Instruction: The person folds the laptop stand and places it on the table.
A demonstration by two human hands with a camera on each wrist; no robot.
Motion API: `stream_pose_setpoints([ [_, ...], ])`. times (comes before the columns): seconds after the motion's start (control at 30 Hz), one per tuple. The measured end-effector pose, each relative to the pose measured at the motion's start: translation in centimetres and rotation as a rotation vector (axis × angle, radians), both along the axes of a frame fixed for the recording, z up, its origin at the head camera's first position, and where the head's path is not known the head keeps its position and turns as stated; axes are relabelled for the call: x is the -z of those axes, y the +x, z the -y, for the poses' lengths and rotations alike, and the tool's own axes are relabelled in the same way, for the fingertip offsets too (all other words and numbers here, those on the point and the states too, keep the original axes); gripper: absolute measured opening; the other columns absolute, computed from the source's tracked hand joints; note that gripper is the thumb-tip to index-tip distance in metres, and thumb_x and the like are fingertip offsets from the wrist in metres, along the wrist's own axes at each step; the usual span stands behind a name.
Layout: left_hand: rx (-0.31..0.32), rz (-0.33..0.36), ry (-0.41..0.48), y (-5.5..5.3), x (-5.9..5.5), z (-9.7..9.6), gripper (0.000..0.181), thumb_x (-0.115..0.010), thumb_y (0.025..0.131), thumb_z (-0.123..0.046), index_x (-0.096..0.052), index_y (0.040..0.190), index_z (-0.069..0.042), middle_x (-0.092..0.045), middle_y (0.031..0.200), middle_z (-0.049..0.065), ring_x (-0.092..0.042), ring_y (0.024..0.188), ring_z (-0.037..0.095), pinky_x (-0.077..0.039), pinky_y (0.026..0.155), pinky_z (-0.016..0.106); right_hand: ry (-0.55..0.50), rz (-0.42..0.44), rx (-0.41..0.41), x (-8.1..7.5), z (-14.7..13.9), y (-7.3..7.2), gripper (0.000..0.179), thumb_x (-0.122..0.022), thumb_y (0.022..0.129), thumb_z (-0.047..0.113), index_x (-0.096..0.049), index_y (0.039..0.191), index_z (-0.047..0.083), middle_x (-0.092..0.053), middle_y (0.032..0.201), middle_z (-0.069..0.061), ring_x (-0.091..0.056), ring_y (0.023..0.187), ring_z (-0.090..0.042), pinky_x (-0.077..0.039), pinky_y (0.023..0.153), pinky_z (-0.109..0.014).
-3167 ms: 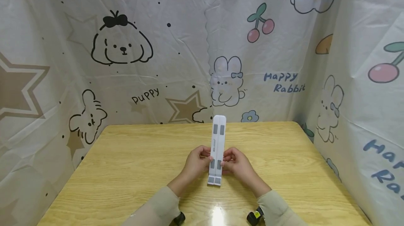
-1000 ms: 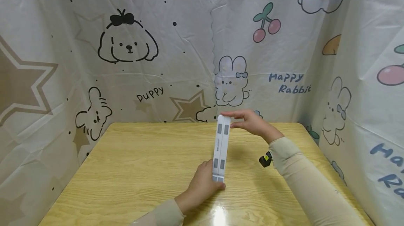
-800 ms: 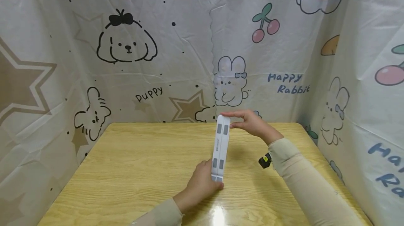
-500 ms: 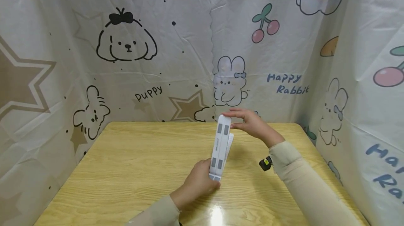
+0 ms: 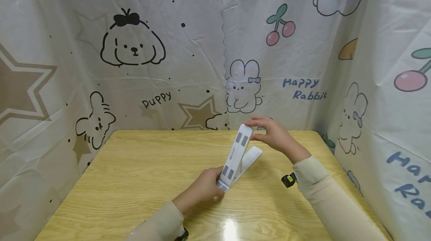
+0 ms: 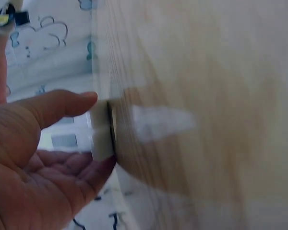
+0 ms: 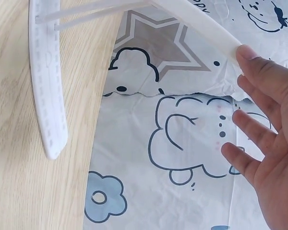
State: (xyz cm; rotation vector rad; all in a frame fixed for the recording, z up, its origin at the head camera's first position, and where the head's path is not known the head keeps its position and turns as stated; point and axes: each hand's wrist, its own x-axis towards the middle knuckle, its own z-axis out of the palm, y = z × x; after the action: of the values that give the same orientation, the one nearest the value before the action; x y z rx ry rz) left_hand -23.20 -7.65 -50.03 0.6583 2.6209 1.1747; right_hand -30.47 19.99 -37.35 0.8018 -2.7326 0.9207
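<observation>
A white folding laptop stand [image 5: 235, 152] with grey pads is tilted over the table, its two long arms spread apart in a V. My left hand [image 5: 203, 186] grips its near, hinged end. In the left wrist view, thumb and fingers lie on either side of the white end piece [image 6: 102, 129]. My right hand [image 5: 274, 136] pinches the top of the raised arm between thumb and fingers. Seen from the right wrist, the lower arm [image 7: 48, 91] extends along the tabletop, with thin struts linking it to the raised arm.
The wooden table [image 5: 141, 173] is enclosed by a printed cloth [image 5: 188, 65] at the back and both sides. Black wrist cameras, such as the right one [image 5: 288, 180], hang beneath the sleeves.
First both hands held the folded stand by its lower sides. My right hand then moved to the top; the arms have since spread apart, and the stand leans further right.
</observation>
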Motion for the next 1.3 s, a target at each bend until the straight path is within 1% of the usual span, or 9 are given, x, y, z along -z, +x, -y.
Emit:
stream_pose_setpoints([
  [0.1, 0.031, 0.027, -0.016, -0.6, 0.0, 0.8, 0.079, -0.084, 0.069, 0.005, -0.06, 0.142, -0.013, -0.071, 0.121, 0.002, -0.065, 0.098, 0.014, -0.057, 0.078, 0.026, -0.013, -0.011, 0.002, 0.1, -0.4, 0.3, 0.049, -0.083, 0.087, 0.023, -0.069, 0.134, 0.021, -0.053, 0.153, -0.01, -0.047, 0.142, -0.037, -0.038, 0.115, -0.062],
  [0.2, 0.059, 0.047, -0.038, -1.1, -0.1, 1.5, 0.083, -0.086, 0.071, 0.0, -0.057, 0.147, -0.014, -0.07, 0.128, 0.001, -0.065, 0.107, 0.015, -0.057, 0.085, 0.027, -0.021, -0.016, 0.003, 0.4, -0.7, 0.5, 0.048, -0.083, 0.087, 0.024, -0.069, 0.133, 0.023, -0.054, 0.152, -0.009, -0.048, 0.141, -0.036, -0.038, 0.115, -0.061],
  [0.4, 0.073, 0.089, -0.101, -2.0, -0.3, 2.3, 0.087, -0.086, 0.073, -0.001, -0.051, 0.151, -0.015, -0.069, 0.131, 0.003, -0.063, 0.106, 0.013, -0.056, 0.089, 0.03, -0.032, -0.042, -0.004, 0.8, -1.0, 0.8, 0.047, -0.083, 0.086, 0.026, -0.07, 0.132, 0.023, -0.057, 0.149, -0.007, -0.052, 0.139, -0.034, -0.041, 0.114, -0.059],
  [0.57, 0.1, 0.054, -0.175, -2.9, -0.7, 2.8, 0.087, -0.084, 0.075, 0.002, -0.049, 0.153, -0.013, -0.068, 0.131, 0.004, -0.062, 0.106, 0.012, -0.056, 0.093, 0.031, -0.062, -0.053, -0.011, 0.7, -1.1, 1.3, 0.046, -0.084, 0.085, 0.027, -0.072, 0.129, 0.02, -0.062, 0.143, -0.007, -0.054, 0.136, -0.034, -0.043, 0.112, -0.06],
  [0.67, 0.125, 0.037, -0.197, -3.4, -0.8, 3.2, 0.086, -0.081, 0.077, 0.004, -0.047, 0.154, -0.014, -0.067, 0.134, 0.003, -0.061, 0.109, 0.011, -0.055, 0.093, 0.029, -0.074, -0.059, -0.01, 0.7, -1.1, 1.6, 0.044, -0.085, 0.084, 0.028, -0.073, 0.126, 0.02, -0.066, 0.138, -0.005, -0.057, 0.133, -0.033, -0.044, 0.11, -0.059],
  [0.77, 0.147, 0.038, -0.204, -3.9, -0.9, 3.5, 0.084, -0.077, 0.079, 0.006, -0.046, 0.155, -0.016, -0.064, 0.139, 0.0, -0.06, 0.113, 0.01, -0.054, 0.096, 0.029, -0.087, -0.07, -0.014, 0.7, -1.1, 1.7, 0.043, -0.085, 0.083, 0.029, -0.074, 0.124, 0.02, -0.07, 0.132, -0.003, -0.059, 0.129, -0.031, -0.046, 0.109, -0.058],
  [0.93, 0.149, 0.043, -0.21, -4.4, -1.3, 3.9, 0.082, -0.071, 0.081, 0.009, -0.046, 0.155, -0.018, -0.059, 0.146, -0.001, -0.057, 0.119, 0.011, -0.051, 0.101, 0.032, -0.127, -0.078, -0.02, 1.0, -1.2, 1.9, 0.041, -0.086, 0.082, 0.033, -0.075, 0.12, 0.023, -0.072, 0.127, 0.001, -0.061, 0.127, -0.029, -0.048, 0.107, -0.057],
  [1.1, 0.147, 0.018, -0.237, -5.0, -1.2, 4.0, 0.079, -0.07, 0.086, 0.009, -0.046, 0.155, -0.02, -0.06, 0.145, -0.001, -0.058, 0.119, 0.011, -0.053, 0.097, 0.03, -0.161, -0.075, -0.018, 1.3, -1.0, 1.9, 0.04, -0.086, 0.081, 0.035, -0.075, 0.119, 0.025, -0.073, 0.123, 0.005, -0.063, 0.122, -0.025, -0.048, 0.107, -0.056],
  [1.3, 0.141, -0.008, -0.243, -5.5, -1.2, 3.9, 0.081, -0.063, 0.084, 0.017, -0.046, 0.155, -0.019, -0.06, 0.145, 0.003, -0.055, 0.129, 0.016, -0.05, 0.108, 0.036, -0.176, -0.113, -0.008, 1.6, -0.8, 2.2, 0.038, -0.087, 0.081, 0.034, -0.076, 0.116, 0.024, -0.074, 0.119, 0.006, -0.065, 0.116, -0.022, -0.051, 0.104, -0.054],
])
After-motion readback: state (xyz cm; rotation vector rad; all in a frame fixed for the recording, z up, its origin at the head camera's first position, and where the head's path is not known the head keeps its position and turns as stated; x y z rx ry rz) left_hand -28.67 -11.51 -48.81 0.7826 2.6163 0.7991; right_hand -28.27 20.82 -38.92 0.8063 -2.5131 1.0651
